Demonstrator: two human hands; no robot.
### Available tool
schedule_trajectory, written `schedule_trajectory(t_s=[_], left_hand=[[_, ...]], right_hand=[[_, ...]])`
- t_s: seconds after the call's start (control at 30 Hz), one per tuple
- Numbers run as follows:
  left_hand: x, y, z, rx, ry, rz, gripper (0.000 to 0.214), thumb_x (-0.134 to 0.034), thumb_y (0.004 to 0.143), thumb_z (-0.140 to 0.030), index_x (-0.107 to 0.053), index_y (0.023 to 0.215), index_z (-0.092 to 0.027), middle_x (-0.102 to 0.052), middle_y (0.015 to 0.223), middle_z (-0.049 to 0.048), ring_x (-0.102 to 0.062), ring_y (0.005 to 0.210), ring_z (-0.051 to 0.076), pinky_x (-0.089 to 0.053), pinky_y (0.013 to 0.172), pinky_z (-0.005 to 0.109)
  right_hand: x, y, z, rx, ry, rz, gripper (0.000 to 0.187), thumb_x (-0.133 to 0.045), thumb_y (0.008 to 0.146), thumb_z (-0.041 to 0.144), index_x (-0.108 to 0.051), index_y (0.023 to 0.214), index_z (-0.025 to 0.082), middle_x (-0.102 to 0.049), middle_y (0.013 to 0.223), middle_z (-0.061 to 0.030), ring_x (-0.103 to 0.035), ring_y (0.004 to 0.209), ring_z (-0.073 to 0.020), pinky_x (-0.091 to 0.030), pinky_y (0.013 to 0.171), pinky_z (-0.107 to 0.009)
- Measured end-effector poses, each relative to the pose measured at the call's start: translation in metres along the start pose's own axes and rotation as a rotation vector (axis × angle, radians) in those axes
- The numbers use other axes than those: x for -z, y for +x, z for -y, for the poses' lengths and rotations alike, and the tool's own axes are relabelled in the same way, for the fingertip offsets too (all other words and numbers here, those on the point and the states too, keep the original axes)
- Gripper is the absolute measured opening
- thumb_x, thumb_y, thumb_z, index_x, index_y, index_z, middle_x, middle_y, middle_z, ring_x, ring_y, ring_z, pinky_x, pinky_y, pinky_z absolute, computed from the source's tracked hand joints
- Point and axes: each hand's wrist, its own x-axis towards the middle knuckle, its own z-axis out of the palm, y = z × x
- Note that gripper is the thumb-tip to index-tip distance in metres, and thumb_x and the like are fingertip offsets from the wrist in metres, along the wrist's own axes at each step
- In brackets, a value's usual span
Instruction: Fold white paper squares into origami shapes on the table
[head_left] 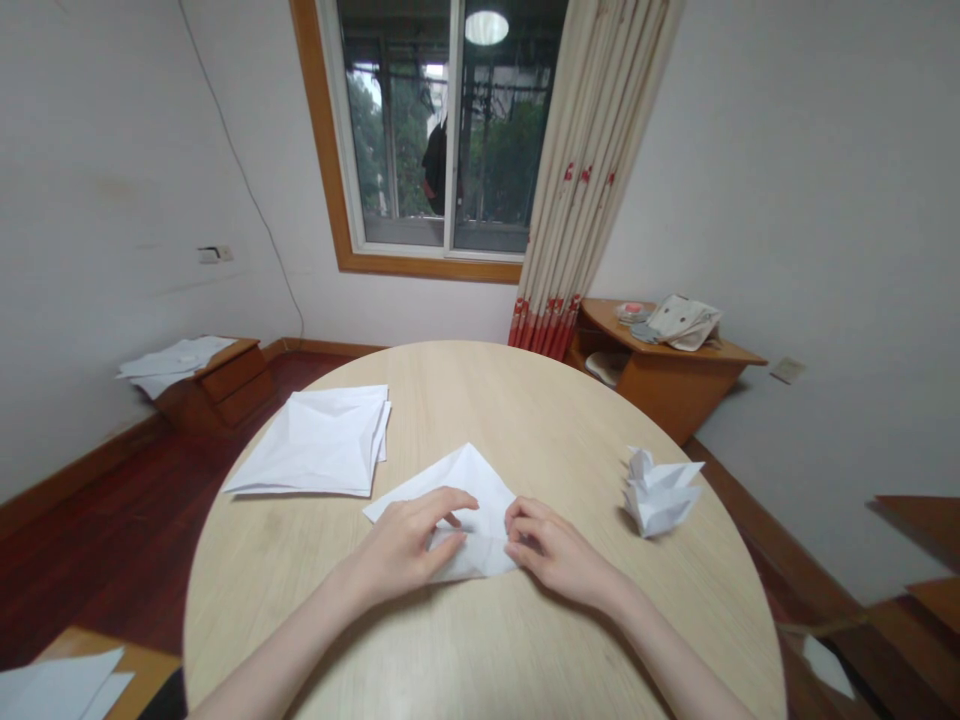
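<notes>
Pressed flat under both hands, a partly folded white paper sheet [469,495] is held down on the round wooden table [487,400]. The near edge of the sheet is covered by the left hand [409,545], palm down, with its fingers [450,500] stretched across the paper and the thumb laid along a fold. The right hand [559,555] is set just beside the sheet's right corner, its curled fingertips [517,520] pinching the paper edge against the tabletop. Neither hand is lifted off the sheet; the two are nearly touching over its lower part. The sheet's pointed upper flap is seen beyond the fingers, pointing away from the person.

Relative to the held sheet, a stack of creased white sheets [315,440] is laid to the left and slightly farther away, well apart from the hands. A finished folded paper figure [660,490] is stood to the right of the sheet, near the table's right rim. Beyond the table, behind the sheet, a window with a wooden frame [427,130] and a drawn curtain [592,170] are seen. A low wooden cabinet with papers on it [210,375] is placed far left of the sheet, and a wooden side desk with a cloth bag [667,355] far right.
</notes>
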Motion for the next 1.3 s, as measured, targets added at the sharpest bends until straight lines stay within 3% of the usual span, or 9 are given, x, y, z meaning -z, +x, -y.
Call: schedule_trajectory(t_s=[0.1, 0.2, 0.37, 0.5, 0.63, 0.83, 1.03, 1.3], left_hand=[[0.004, 0.002, 0.000, -0.057, 0.184, -0.023, 0.025, -0.045, 0.090, -0.017, -0.055, 0.112, -0.024, -0.059, 0.125, 0.0053, -0.057, 0.112, 0.020, -0.048, 0.092, 0.033], [0.003, 0.003, -0.003, -0.084, 0.403, -0.039, 0.024, -0.045, 0.089, -0.012, -0.057, 0.108, -0.023, -0.059, 0.125, 0.0068, -0.056, 0.112, 0.023, -0.048, 0.091, 0.039], [-0.018, 0.003, -0.016, -0.113, 0.670, -0.137, 0.031, -0.045, 0.082, -0.002, -0.061, 0.102, -0.018, -0.062, 0.122, 0.0083, -0.055, 0.111, 0.027, -0.036, 0.103, 0.051], [-0.037, 0.002, -0.024, -0.097, 0.697, -0.171, 0.020, -0.049, 0.088, -0.017, -0.064, 0.100, -0.017, -0.061, 0.122, 0.0100, -0.051, 0.116, 0.029, -0.025, 0.110, 0.053], [-0.045, 0.004, -0.024, -0.083, 0.728, -0.215, 0.020, -0.051, 0.089, -0.029, -0.065, 0.096, -0.017, -0.053, 0.134, 0.0126, -0.041, 0.130, 0.031, -0.009, 0.115, 0.056], [-0.047, 0.007, -0.011, -0.082, 0.782, -0.286, 0.013, -0.056, 0.087, -0.029, -0.064, 0.089, -0.019, -0.037, 0.148, 0.0122, -0.029, 0.137, 0.033, 0.010, 0.112, 0.061], [-0.053, 0.005, -0.001, -0.095, 0.763, -0.375, 0.013, -0.058, 0.089, -0.028, -0.065, 0.081, -0.021, -0.044, 0.144, 0.0074, -0.035, 0.134, 0.031, 0.004, 0.111, 0.065], [-0.054, 0.002, 0.001, -0.038, 0.658, -0.320, 0.025, -0.054, 0.089, -0.033, -0.066, 0.072, -0.019, -0.045, 0.143, 0.0070, -0.034, 0.135, 0.032, 0.000, 0.113, 0.063]], right_hand=[[-0.005, 0.001, 0.001, 0.011, -0.026, -0.026, 0.011, -0.052, 0.085, 0.016, -0.056, 0.075, 0.019, -0.057, 0.094, -0.0037, -0.054, 0.088, -0.0174, -0.044, 0.079, -0.030], [-0.009, 0.002, 0.002, 0.000, -0.046, -0.056, 0.009, -0.053, 0.085, 0.016, -0.055, 0.077, 0.019, -0.056, 0.097, -0.0045, -0.054, 0.091, -0.0182, -0.044, 0.083, -0.032], [-0.012, 0.003, 0.002, -0.038, -0.061, -0.090, 0.005, -0.056, 0.084, 0.017, -0.054, 0.081, 0.019, -0.054, 0.100, -0.0049, -0.053, 0.096, -0.0194, -0.043, 0.086, -0.033], [-0.015, 0.004, 0.001, -0.045, -0.065, -0.110, 0.006, -0.056, 0.085, 0.016, -0.054, 0.080, 0.019, -0.053, 0.099, -0.0047, -0.053, 0.098, -0.0193, -0.043, 0.088, -0.034], [-0.019, 0.005, 0.001, -0.054, -0.079, -0.137, 0.008, -0.053, 0.086, 0.015, -0.054, 0.079, 0.019, -0.053, 0.098, -0.0054, -0.053, 0.096, -0.0189, -0.044, 0.086, -0.034], [-0.026, 0.007, 0.002, -0.082, -0.133, -0.184, 0.010, -0.050, 0.087, 0.015, -0.054, 0.078, 0.019, -0.053, 0.096, -0.0062, -0.053, 0.092, -0.0194, -0.046, 0.082, -0.034], [-0.029, 0.008, 0.003, -0.082, -0.161, -0.205, 0.011, -0.049, 0.087, 0.015, -0.054, 0.078, 0.019, -0.054, 0.095, -0.0062, -0.052, 0.094, -0.0206, -0.045, 0.083, -0.035], [-0.030, 0.008, 0.002, -0.048, -0.163, -0.212, 0.012, -0.048, 0.087, 0.014, -0.053, 0.077, 0.020, -0.051, 0.092, -0.0057, -0.051, 0.092, -0.0199, -0.046, 0.081, -0.034]])
